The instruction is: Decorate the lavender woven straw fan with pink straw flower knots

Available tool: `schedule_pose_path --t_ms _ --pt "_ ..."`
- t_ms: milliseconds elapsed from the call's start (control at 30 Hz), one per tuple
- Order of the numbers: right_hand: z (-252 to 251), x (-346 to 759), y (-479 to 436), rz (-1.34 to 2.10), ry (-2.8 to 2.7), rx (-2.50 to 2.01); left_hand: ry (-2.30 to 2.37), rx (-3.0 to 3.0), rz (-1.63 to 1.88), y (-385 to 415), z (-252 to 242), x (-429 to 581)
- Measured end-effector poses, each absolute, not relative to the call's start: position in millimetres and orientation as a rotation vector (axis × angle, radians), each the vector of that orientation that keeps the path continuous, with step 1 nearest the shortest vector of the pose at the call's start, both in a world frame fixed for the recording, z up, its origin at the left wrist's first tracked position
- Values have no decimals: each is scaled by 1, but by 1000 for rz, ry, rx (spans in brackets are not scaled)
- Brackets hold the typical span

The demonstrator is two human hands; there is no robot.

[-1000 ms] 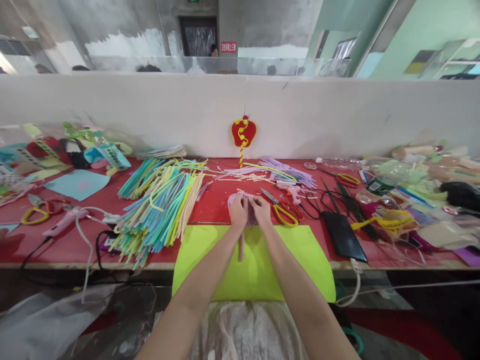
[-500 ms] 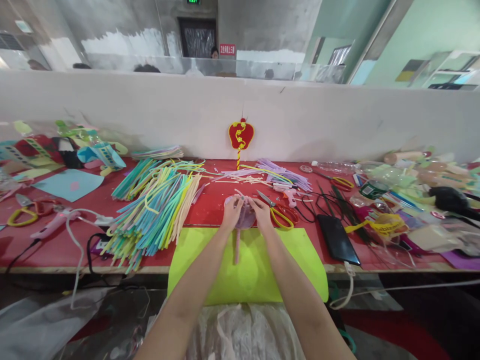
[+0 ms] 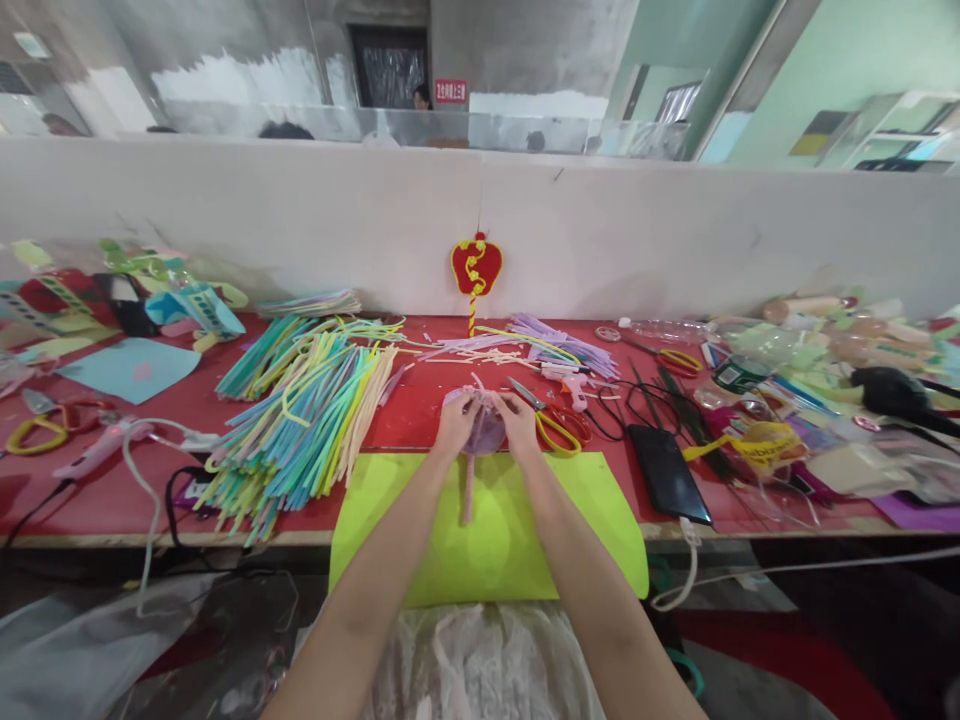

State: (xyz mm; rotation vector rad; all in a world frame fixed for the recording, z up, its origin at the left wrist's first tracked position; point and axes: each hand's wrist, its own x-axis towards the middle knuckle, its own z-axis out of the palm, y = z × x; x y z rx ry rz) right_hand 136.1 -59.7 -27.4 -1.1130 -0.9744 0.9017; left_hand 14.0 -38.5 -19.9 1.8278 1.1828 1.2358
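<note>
Both of my hands meet at the middle of the red table [image 3: 420, 405]. My left hand [image 3: 455, 423] and my right hand [image 3: 516, 422] are closed on the upper rim of a small pale purple fan-shaped craft piece [image 3: 484, 433]. Its thin pink stick [image 3: 468, 490] hangs down over a lime green sheet [image 3: 487, 530] at the table's front edge. A finished red and yellow fan [image 3: 475, 268] leans upright against the white partition [image 3: 600, 240] behind.
A big heap of coloured pipe cleaners [image 3: 307, 410] lies left of my hands. Scissors [image 3: 551, 420] with red and yellow handles, a glue gun [image 3: 574, 385] and a black phone [image 3: 664, 458] lie to the right. Another glue gun [image 3: 97, 448] with cables lies far left.
My hands stay on the purple piece, fingers shifting slightly along its top edge. The camera has drifted a little, moving the scene slightly left.
</note>
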Motion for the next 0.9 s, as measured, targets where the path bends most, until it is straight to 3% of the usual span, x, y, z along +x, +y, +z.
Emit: schedule_pose_path --t_ms 333,900 --pt "-26 135 -62 715 -1090 -1212 1189 1872 1269 -45 -17 14" --pt "-27 133 -60 860 -1068 -1104 1202 1855 1269 -42 -19 12"
